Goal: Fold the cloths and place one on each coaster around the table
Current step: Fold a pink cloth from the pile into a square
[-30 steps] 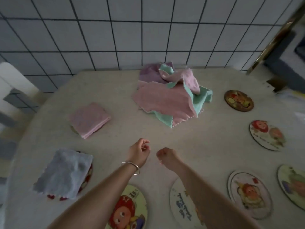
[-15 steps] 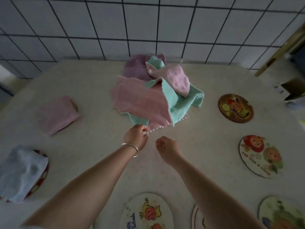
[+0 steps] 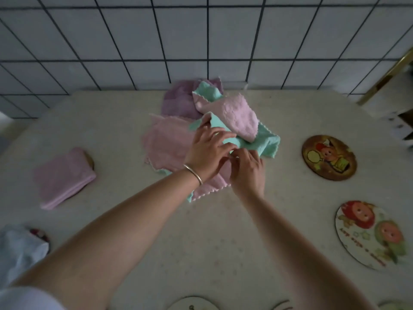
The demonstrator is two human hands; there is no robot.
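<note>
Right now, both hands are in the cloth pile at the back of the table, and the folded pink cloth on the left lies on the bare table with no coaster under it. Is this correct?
Not quite. The head view shows the folded pink cloth lying on a coaster, whose dark rim peeks out at its right corner. The rest holds: the left hand and right hand are both in the cloth pile.

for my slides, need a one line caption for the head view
Both hands reach into a pile of cloths on a table ringed with coasters.
</note>
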